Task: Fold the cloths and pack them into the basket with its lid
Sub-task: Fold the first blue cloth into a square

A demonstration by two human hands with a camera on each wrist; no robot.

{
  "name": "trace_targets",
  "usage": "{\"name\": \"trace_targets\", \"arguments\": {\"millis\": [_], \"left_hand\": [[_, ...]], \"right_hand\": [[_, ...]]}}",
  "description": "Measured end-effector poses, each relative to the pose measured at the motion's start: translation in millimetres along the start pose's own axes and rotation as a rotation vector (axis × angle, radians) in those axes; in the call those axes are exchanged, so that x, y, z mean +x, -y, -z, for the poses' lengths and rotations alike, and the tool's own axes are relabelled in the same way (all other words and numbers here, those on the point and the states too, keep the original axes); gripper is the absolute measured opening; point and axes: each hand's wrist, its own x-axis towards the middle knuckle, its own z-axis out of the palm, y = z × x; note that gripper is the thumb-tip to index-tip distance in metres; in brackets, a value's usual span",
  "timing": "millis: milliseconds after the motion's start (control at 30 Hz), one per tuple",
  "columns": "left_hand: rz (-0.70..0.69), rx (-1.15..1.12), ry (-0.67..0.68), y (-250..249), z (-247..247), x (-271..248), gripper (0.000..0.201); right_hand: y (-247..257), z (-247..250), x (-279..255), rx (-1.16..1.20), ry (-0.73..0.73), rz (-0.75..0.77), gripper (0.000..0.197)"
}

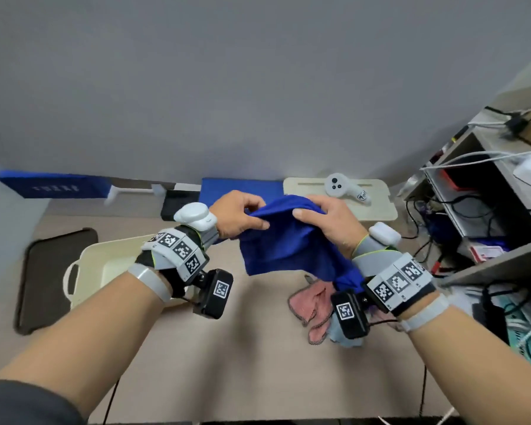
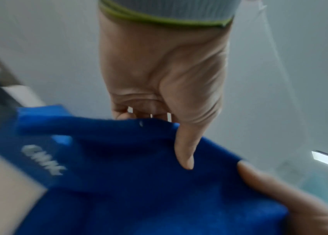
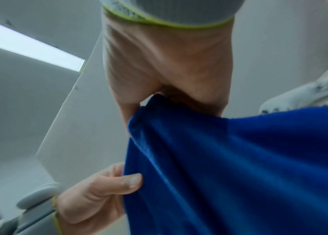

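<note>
Currently both hands pinch the blue cloth [image 1: 284,240] mid-frame: left hand [image 1: 236,214], right hand [image 1: 328,222] on its top edge. Cloth hangs below them; basket [image 1: 105,265] sits lower left, nearer left hand.

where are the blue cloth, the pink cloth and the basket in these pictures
blue cloth [image 1: 284,240], head view, on its hanging middle between both hands
pink cloth [image 1: 311,303], head view, on the crumpled heap lying on the table
basket [image 1: 97,260], head view, on its cream far rim
</note>
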Motion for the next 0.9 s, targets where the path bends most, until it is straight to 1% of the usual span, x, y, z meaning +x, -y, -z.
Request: {"name": "trace_targets", "arguments": {"millis": [67, 133, 167, 200, 233, 267, 300, 333, 367, 400, 433, 467, 533, 600, 700, 767, 900], "left_hand": [[0.086, -0.016, -0.098, 37, 0, -8, 0.011], [0.218, -0.041, -0.276, 77, -2, -19, 0.012], [0.326, -0.026, -0.382, 98, -2, -28, 0.019], [0.453, 0.031, -0.468, 119, -2, -40, 0.032], [0.57, 0.135, -0.489, 133, -3, -48, 0.048], [0.685, 0.237, -0.432, 148, -4, -57, 0.064], [0.778, 0.279, -0.344, 162, -3, -70, 0.076], [0.816, 0.281, -0.257, 169, -6, -75, 0.081], [0.826, 0.283, -0.167, 174, -10, -79, 0.08], [0.813, 0.308, -0.085, 180, -11, -84, 0.074], [0.783, 0.335, -0.035, 186, -11, -86, 0.063], [0.756, 0.345, -0.023, 193, -11, -86, 0.051], [0.732, 0.287, -0.049, 202, -7, -86, 0.032], [0.698, 0.242, -0.099, 208, -1, -83, 0.021], [0.677, 0.214, -0.204, 213, 12, -75, 0.019], [0.679, 0.206, -0.252, 220, 21, -68, 0.018], [0.658, 0.146, -0.329, 225, 33, -53, 0.008]], "right_hand": [[-2, -23, 7, -0.006, 0.01, -0.007, 0.023], [-10, -42, 16, -0.031, 0.005, -0.045, 0.03], [-14, -50, 20, -0.022, 0.007, -0.073, 0.032], [-19, -59, 23, -0.004, 0.008, -0.108, 0.031], [-23, -61, 25, 0.017, -0.007, -0.133, 0.029], [-27, -66, 28, 0.03, -0.019, -0.166, 0.027], [-34, -77, 33, 0.037, -0.025, -0.202, 0.025], [-38, -79, 36, 0.036, -0.051, -0.23, 0.021], [-42, -82, 38, 0.034, -0.065, -0.247, 0.016], [-46, -88, 42, 0.03, -0.069, -0.269, 0.013], [-50, -94, 44, 0.032, -0.075, -0.285, 0.012], [-52, -99, 46, 0.032, -0.08, -0.301, 0.012], [-54, -108, 49, 0.041, -0.078, -0.314, 0.009], [-53, -116, 51, 0.044, -0.065, -0.315, 0.011], [-50, -127, 53, 0.05, -0.072, -0.317, 0.012], [-49, -135, 53, 0.049, -0.091, -0.329, 0.017], [-44, -145, 51, 0.05, -0.091, -0.324, 0.021]]}}
